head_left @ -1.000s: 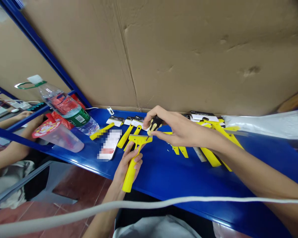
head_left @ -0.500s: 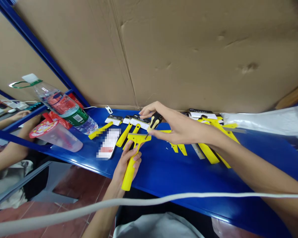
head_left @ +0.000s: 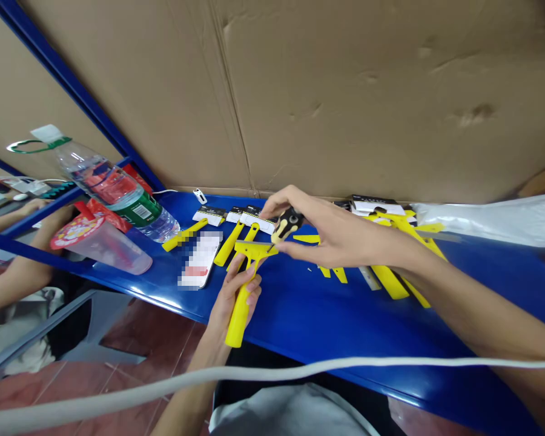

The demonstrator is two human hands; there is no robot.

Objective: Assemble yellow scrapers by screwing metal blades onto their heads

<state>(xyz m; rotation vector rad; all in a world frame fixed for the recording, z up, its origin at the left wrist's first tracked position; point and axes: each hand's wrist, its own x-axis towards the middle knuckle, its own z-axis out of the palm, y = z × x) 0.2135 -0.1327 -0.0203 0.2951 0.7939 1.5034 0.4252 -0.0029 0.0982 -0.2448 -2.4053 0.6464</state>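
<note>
My left hand (head_left: 236, 293) is wrapped round the handle of a yellow scraper (head_left: 238, 312), whose wide head points up and away from me. My right hand (head_left: 315, 233) grips a short black-and-cream screwdriver (head_left: 287, 224). The tool's tip meets the right end of the scraper's head. Behind the scraper lie yellow scrapers with black-and-white card covers (head_left: 209, 215). More yellow parts (head_left: 393, 283) are piled to the right, partly hidden by my right forearm. Small screws (head_left: 309, 269) lie on the blue table (head_left: 295, 321).
A phone (head_left: 202, 260), a tilted-looking water bottle (head_left: 118, 194) and a plastic cup (head_left: 113, 248) stand or lie at the left. A white plastic bag (head_left: 490, 221) is at the right. A white cable (head_left: 345, 363) crosses the foreground. Another person's arm (head_left: 18, 266) shows far left.
The view has shifted slightly. The screwdriver handle appears turned a little in my right hand, with its tip still at the scraper's head. My left hand keeps its hold.
</note>
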